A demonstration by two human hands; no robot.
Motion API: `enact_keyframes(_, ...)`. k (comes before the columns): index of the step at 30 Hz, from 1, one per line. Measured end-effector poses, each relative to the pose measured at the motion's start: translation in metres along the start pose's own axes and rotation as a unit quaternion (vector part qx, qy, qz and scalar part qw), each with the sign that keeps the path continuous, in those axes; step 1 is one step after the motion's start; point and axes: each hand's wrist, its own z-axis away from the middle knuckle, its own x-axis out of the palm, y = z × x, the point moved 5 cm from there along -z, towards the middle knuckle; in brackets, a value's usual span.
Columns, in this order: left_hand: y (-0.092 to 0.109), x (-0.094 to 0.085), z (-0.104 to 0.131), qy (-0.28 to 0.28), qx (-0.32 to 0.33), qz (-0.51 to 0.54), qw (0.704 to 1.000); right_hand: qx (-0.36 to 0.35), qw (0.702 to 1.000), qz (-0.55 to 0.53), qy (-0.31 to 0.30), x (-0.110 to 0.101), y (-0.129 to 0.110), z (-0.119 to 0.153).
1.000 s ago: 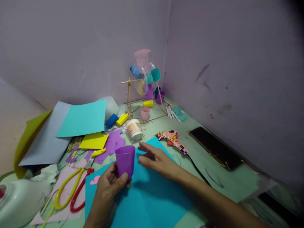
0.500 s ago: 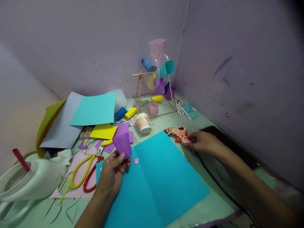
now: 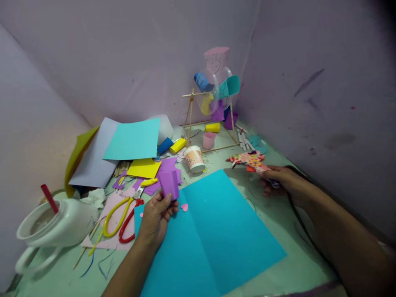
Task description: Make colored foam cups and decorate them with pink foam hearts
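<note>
A small purple paper cup (image 3: 168,184) is pinched at its lower end by my left hand (image 3: 159,212), above the left part of a creased blue paper sheet (image 3: 222,231). My right hand (image 3: 283,183) is wrapped round the handle of a glue gun (image 3: 247,159) covered in a floral pattern, its nozzle pointing left. A black cord trails from the glue gun beneath my right forearm. Beside the purple cup, a pink paper heart (image 3: 184,207) lies on the blue sheet.
Scissors (image 3: 123,220) with yellow and red handles lie left of my left hand. Behind stands a stick frame (image 3: 191,111) bearing a wheel of coloured cups. A paper cup (image 3: 194,159) lies tilted before it. A white pitcher (image 3: 64,218) stands at the left.
My right hand has taken the glue gun by its handle and lifted it off the table. My left hand still holds the purple cup. The view has shifted slightly left.
</note>
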Motion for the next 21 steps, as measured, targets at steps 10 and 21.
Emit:
enact_keyframes(10, 0.0, 0.006, 0.006, -0.014, -0.011, -0.069, 0.997, -0.106, 0.966, -0.138, -0.192, 0.076, -0.029, 0.048)
enact_keyframes(21, -0.004, 0.004, 0.007, 0.004, 0.007, -0.1, 0.995, -0.225, 0.948, -0.061, -0.215, 0.107, -0.027, 0.056)
